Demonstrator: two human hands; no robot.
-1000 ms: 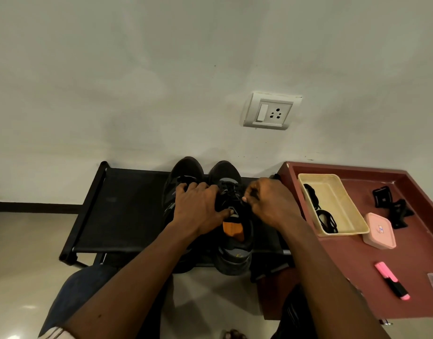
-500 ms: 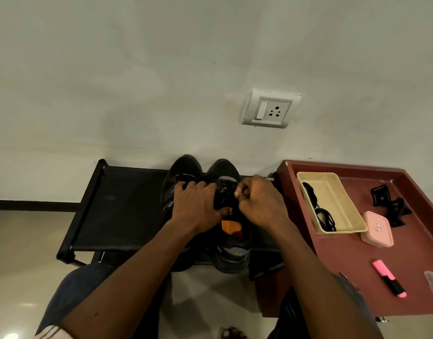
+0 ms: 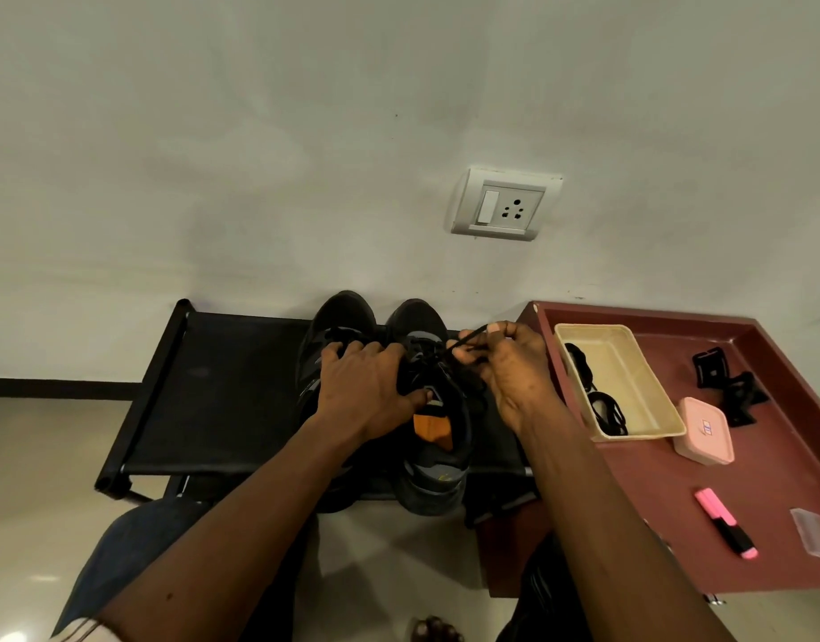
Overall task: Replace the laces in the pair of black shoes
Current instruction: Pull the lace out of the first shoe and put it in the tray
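Note:
Two black shoes stand side by side on a black bench, toes toward the wall. The left shoe (image 3: 335, 317) is mostly covered by my left hand (image 3: 366, 386), whose fingers curl over the side of the right shoe (image 3: 433, 461) with the thumb inside its opening beside the orange tongue label. My right hand (image 3: 514, 377) pinches a black lace (image 3: 468, 338) between thumb and fingers, and the lace runs taut from the right shoe's eyelets up to the right. More black laces (image 3: 602, 405) lie in a cream tray.
The black bench (image 3: 213, 386) stands against the wall. To its right, a maroon table (image 3: 676, 502) holds the cream tray (image 3: 649, 396), a pink box (image 3: 705, 430), black clips (image 3: 725, 384), a pink highlighter (image 3: 725, 523) and a clear case (image 3: 815, 532). A wall socket (image 3: 505, 203) sits above.
My right hand has risen and moved right, drawing the lace out of the right shoe. My left hand stays on the shoe.

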